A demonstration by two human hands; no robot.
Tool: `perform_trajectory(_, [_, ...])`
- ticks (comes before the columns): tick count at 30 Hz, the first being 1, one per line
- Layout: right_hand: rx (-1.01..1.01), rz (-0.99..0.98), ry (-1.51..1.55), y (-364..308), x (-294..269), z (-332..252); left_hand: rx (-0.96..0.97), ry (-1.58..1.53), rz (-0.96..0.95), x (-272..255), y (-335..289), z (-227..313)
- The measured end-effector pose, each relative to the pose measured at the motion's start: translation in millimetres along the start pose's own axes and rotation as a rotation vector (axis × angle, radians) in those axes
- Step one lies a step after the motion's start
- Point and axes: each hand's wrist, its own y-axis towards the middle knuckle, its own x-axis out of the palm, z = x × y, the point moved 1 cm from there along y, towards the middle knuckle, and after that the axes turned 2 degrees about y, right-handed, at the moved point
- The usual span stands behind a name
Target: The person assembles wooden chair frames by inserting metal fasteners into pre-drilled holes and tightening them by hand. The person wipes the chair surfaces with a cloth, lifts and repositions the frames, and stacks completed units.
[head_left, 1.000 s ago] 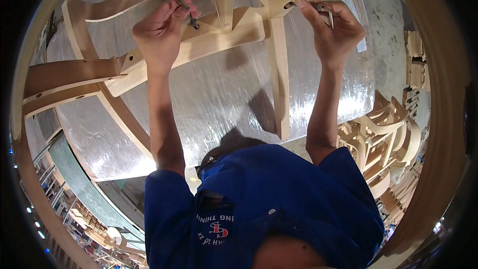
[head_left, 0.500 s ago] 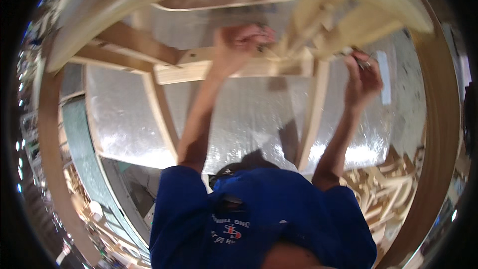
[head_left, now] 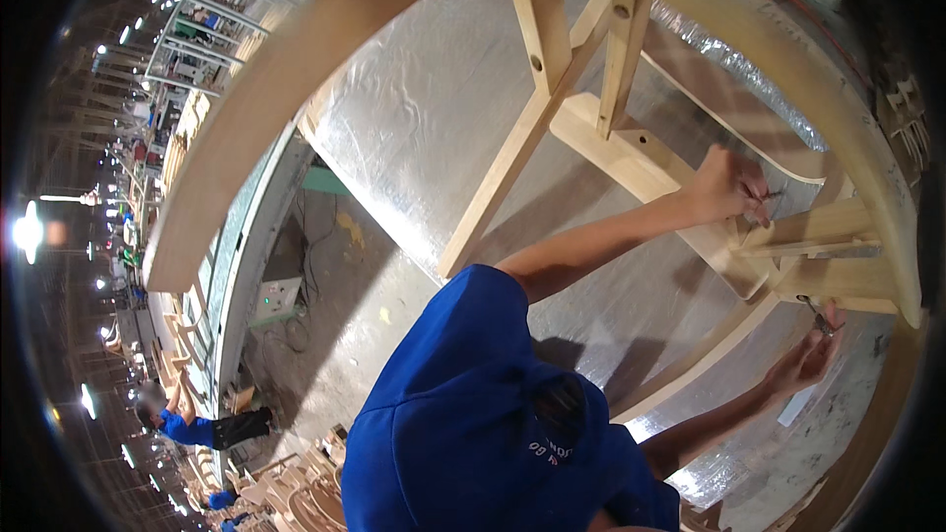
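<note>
**Both hands working on an unfinished wooden chair frame, right side of the frame**

At the far left I am seeing a row of bright lamps (head_left: 28, 232) glowing against a dark hall. In the lower left another person in a blue top (head_left: 187, 426) is bending near stacks of pale wooden chair parts (head_left: 296, 498), well apart from me. Just right of that, a small pale control box (head_left: 278, 298) with cables is sitting on the grey floor (head_left: 345, 335).

Sweeping from the left middle up over the top centre and down the right edge, the curved rail of a bare wooden chair frame (head_left: 296, 69) is arching across my view. Behind it a crinkled silver sheet (head_left: 434, 128) is filling the middle. At the bottom centre my blue shirt (head_left: 473, 433) is showing, with both bare forearms reaching toward the right.

In the upper right my left hand (head_left: 727, 187) is curling shut around something small at the joint where the straight struts meet the seat rail; I cannot tell what it is gripping. Below it, at the right middle, my right hand (head_left: 803, 360) is pinching a small metal piece (head_left: 820, 320) against the underside of the frame, fingers closed on it. The frame's joint is lying between the two hands.
</note>
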Motion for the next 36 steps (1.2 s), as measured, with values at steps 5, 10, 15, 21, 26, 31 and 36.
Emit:
perform_trajectory(5, [0.033, -0.092, -0.112, 7, -20, 34, 0.103, 0.191, 0.029, 6, -8, 17])
perform_trajectory(10, [-0.036, -0.075, -0.083, 13, 0, 4, 0.164, 0.2, -0.091, -4, 0, -1])
perform_trajectory(15, [0.199, 0.091, -0.207, -1, -18, 18, 0.08, 0.032, 0.143, 5, -2, 29])
perform_trajectory(21, [0.022, 0.0, 0.104, -1, 3, 8, 0.122, 0.117, -0.058, -1, 0, 2])
perform_trajectory(26, [0.151, 0.059, -0.153, -1, -23, 35, 0.046, 0.031, 0.06, 5, 2, 16])
perform_trajectory(31, [0.016, -0.052, 0.154, 3, 12, -9, 0.163, 0.075, -0.019, -7, -8, -6])
perform_trajectory(36, [0.122, 0.106, -0.202, 2, -6, 6, 0.093, 0.192, 0.058, 11, -17, -5])
